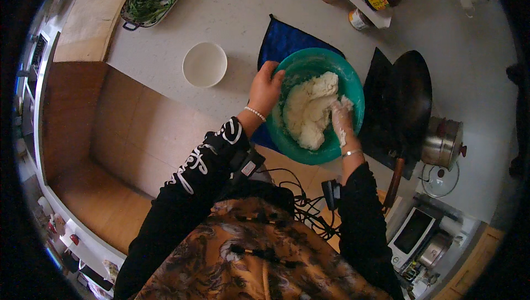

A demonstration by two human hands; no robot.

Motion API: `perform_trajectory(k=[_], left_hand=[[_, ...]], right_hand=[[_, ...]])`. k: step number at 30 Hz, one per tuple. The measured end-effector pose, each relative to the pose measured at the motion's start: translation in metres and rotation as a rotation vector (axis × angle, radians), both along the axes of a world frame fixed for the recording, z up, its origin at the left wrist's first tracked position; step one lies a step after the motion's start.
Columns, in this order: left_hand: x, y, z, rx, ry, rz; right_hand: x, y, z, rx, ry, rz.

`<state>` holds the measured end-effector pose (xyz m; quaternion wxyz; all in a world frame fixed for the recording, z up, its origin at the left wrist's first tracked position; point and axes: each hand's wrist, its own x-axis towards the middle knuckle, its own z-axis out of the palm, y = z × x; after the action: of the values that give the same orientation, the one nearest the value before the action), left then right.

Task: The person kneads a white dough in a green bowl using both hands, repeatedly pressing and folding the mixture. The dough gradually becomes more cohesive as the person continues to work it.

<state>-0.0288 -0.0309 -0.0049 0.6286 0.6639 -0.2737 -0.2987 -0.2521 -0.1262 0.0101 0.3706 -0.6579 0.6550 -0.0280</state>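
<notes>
A green bowl (358,88) holds a rough mass of white dough (308,107), and its inner wall is smeared with flour. On the bowl's left rim is my left hand (266,86), gripping with the thumb towards the inside. My right hand (343,117) reaches into the bowl at the dough's right edge. Dough or flour coats its fingers and wrist, and the fingertips are hard to make out. Under the bowl lies a blue cloth (285,39) with a dark border. To the left stands a white bowl (205,64) on the pale countertop (232,14).
A dark wok (410,88) with a wooden handle stands at right, beside a steel pot (442,142) and a glass lid (441,180). A dish of green vegetables (153,1) sits far left near a wooden board (93,22). Cables (310,209) hang before my body.
</notes>
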Motion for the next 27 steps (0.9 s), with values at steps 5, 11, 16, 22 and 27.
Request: perform_trajectory(k=[5, 11, 16, 22, 27], left_hand=[[-0.004, -0.002, -0.005, -0.006, 0.041, 0.03], [-0.002, -0.004, -0.007, 0.012, 0.047, 0.01], [-0.002, -0.003, -0.006, 0.005, 0.011, -0.014], [-0.001, 0.0, -0.001, 0.001, -0.072, 0.002], [0.0, 0.002, 0.009, 0.047, 0.039, -0.059]], right_hand=[[0.032, -0.043, 0.007, 0.218, -0.597, -0.099], [0.041, -0.056, 0.017, 0.355, -0.639, 0.133], [0.09, -0.042, 0.026, 0.289, -0.235, 0.373], [0.093, 0.051, 0.025, -0.29, 0.385, 0.6], [0.087, 0.086, 0.019, -0.648, 0.378, 0.555]])
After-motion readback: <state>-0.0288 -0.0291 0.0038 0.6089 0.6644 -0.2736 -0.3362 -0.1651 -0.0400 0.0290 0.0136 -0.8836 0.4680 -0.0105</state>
